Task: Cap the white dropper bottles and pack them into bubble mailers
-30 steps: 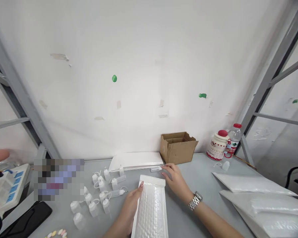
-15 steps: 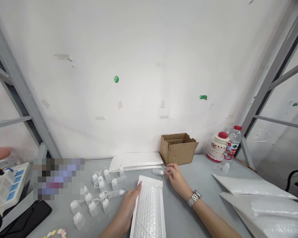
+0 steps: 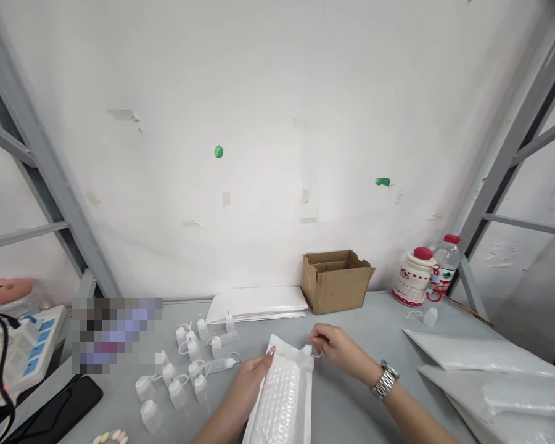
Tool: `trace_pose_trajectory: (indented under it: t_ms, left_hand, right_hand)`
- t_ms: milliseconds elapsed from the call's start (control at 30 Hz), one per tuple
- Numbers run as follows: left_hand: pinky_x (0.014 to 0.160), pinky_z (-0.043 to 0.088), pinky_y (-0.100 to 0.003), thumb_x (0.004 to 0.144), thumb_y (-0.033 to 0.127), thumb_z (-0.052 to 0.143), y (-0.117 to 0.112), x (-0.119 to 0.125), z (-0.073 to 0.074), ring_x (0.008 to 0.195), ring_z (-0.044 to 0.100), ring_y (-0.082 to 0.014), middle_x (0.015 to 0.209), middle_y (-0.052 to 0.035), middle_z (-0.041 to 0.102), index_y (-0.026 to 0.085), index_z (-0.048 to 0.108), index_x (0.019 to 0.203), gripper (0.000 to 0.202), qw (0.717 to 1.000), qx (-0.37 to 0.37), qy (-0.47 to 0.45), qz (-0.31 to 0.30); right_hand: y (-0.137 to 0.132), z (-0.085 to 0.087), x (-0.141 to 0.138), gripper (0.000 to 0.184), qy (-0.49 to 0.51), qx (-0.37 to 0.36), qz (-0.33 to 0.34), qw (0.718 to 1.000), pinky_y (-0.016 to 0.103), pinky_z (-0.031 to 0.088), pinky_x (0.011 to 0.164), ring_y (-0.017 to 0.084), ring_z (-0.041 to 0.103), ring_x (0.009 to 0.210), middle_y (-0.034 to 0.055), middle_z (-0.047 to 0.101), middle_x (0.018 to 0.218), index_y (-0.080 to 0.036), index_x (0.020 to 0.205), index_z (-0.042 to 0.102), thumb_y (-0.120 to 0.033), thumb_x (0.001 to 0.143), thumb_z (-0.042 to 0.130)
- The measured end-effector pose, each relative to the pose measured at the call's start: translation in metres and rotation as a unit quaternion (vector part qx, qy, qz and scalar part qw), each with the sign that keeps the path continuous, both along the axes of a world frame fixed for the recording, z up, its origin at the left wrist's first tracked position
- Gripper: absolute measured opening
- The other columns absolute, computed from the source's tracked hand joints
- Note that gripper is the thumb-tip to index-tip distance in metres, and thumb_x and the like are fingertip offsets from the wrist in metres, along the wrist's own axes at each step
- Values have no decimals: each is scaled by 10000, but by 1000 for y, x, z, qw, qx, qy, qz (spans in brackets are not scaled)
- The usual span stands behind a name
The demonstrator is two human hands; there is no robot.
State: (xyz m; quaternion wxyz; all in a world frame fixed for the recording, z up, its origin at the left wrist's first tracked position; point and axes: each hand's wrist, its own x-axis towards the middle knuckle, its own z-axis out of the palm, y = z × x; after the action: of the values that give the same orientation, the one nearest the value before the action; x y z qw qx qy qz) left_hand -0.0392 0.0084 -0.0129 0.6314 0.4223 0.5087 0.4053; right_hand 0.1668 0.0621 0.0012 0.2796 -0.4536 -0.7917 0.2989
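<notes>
The bubble envelope [image 3: 277,404] slants across the grey desk [image 3: 351,404], its mouth at the far end. Doing this step well probably means holding that mouth gaping and steady, with the near end low so that nothing slides back out.

The left hand [image 3: 248,385] clasps the envelope's left edge just below the mouth, thumb over the front; its other fingers are largely hidden behind. This grip should be firm without flattening the opening.

At the mouth's right corner, the right hand [image 3: 337,348] has thumb and forefinger drawn together, pinching the small bottle [image 3: 308,349] at its cap end; whether on cap or strap, I cannot tell. The bottle's body is hidden at the envelope, so its depth is unclear. It should slide best aligned with the envelope's length.

Smallest of all, the looped strap [image 3: 317,354] is best tucked close, lest it snag the rim.
</notes>
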Motion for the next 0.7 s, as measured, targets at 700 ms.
trace_pose_trajectory:
  t_ms: [700]
  left_hand:
    - [774,427,-340,588,624,595,-3,7,-9,796,616,-285,670,-83,706,139,682,647,496,999,-7,-27,28]
  right_hand:
    - [18,36,-115,311,-46,56,38,997,283,418,767,146,571,785,35,582,951,-224,1094,577,-313,797,556]
